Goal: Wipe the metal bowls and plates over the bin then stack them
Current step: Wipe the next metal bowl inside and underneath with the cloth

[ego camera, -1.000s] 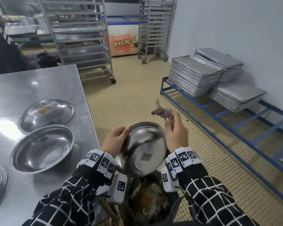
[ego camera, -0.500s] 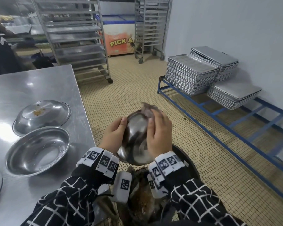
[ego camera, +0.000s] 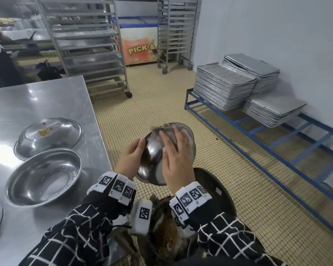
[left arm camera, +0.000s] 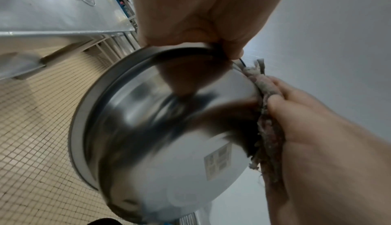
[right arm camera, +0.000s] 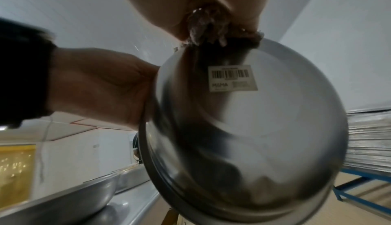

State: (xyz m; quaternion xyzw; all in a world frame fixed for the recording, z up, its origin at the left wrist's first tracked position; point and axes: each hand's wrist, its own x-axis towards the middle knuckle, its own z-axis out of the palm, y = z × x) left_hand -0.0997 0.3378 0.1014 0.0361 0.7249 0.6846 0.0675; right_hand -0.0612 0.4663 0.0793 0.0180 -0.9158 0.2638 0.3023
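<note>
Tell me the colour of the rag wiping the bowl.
Dingy greyish-pink rag, clearest in the left wrist view.

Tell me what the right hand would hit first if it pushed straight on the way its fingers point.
The right hand already presses a rag against the metal bowl; going on along its underside, it would likely reach the far rim, then open air above the floor.

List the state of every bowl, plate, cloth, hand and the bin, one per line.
held bowl: tilted over the bin, underside toward the person
cloth: pressed against the bowl's underside
left hand: grips the bowl's rim
right hand: presses the cloth on the bowl
bin: open, holding food waste
upright bowl: on the table, empty
upside-down plate: on the table, food bits on top
</note>
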